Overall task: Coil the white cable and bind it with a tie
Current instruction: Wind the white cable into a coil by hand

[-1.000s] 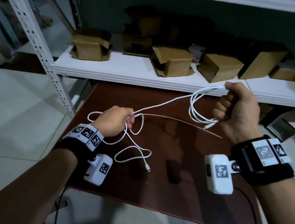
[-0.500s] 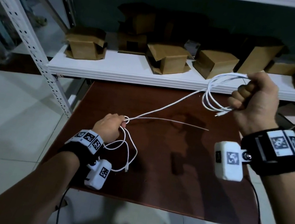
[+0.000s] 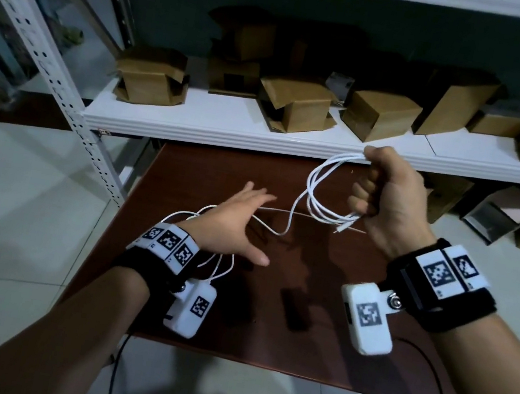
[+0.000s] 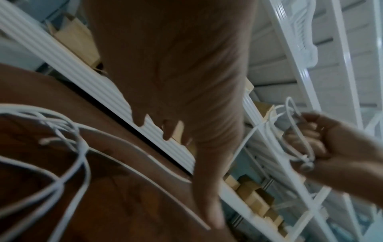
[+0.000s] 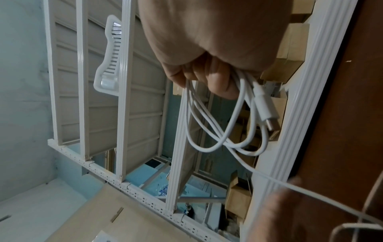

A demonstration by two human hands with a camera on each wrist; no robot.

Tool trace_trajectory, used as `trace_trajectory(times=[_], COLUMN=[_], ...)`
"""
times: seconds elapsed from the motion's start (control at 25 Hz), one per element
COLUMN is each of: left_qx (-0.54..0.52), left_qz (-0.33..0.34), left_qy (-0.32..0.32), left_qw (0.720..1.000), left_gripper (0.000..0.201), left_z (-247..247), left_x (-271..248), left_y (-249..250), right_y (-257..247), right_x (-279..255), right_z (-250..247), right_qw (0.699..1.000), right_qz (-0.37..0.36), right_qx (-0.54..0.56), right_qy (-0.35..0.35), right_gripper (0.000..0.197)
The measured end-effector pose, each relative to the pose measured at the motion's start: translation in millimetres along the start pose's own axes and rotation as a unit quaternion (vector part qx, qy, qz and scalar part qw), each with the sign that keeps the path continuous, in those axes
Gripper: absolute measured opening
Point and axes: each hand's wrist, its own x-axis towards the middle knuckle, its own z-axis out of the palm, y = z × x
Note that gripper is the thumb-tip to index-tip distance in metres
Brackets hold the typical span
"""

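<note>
Fingers [image 3: 360, 193] of right hand [image 3: 389, 197] clench coiled white cable [image 3: 319, 186]; left hand [image 3: 233, 223] splayed.

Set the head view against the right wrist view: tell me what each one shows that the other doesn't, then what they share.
Only the head view shows the whole left hand, open with fingers spread above the brown table, and the slack cable lying under it. Only the right wrist view shows the plug up close, dangling beside the loops below the curled fingers. Both show the right hand gripping the coiled white cable, and the cardboard boxes on the shelf.
</note>
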Motion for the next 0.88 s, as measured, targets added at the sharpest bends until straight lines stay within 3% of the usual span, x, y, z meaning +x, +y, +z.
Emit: trace_trajectory(times=[0.04,0.08,0.2,0.28,0.36,0.56,0.72,0.88], left_qx=[-0.119,-0.246,-0.490,-0.551,-0.578,-0.689,-0.696,-0.623], left_qz=[0.053,0.104,0.138,0.125,0.113,0.130,0.146,0.124], left_qy=[0.004,0.006,0.031,0.054,0.068,0.022,0.013,0.073], left_qw=[0.992,0.964,0.860,0.824,0.806,0.713,0.703,0.769], left_gripper=[0.122,0.113,0.057,0.030,0.019,0.020,0.028,0.020], left_z=[1.3,2.7,5.8,5.0,4.1,-3.4,-7.9,-2.9], left_x=[-1.0,-2.8,-6.0,-5.5,-3.5,-12.5,-14.1,-9.8], left_y=[11.5,24.7,60.2,69.0,66.0,66.7,65.7,67.8], right_y=[1.8,4.2,11.4,14.0,15.3,18.2,10.6,16.4], right_x=[-2.0,-3.8,-10.6,-14.1,-15.4,-15.9,-15.2,-17.5], right_z=[2.5,4.7,13.7,18.2,19.9,24.2,23.5,20.4], right_qw=[1.000,1.000,0.999,0.999,0.999,0.999,0.995,0.994], right_qz=[0.002,0.005,0.006,0.004,0.005,0.027,0.068,0.085], right_qx=[-0.005,-0.010,-0.030,-0.044,-0.045,-0.004,0.058,0.060], right_qy=[-0.005,-0.010,-0.028,-0.029,-0.021,-0.022,-0.040,-0.042], right_gripper=[0.048,0.049,0.050,0.054,0.053,0.053,0.055,0.053])
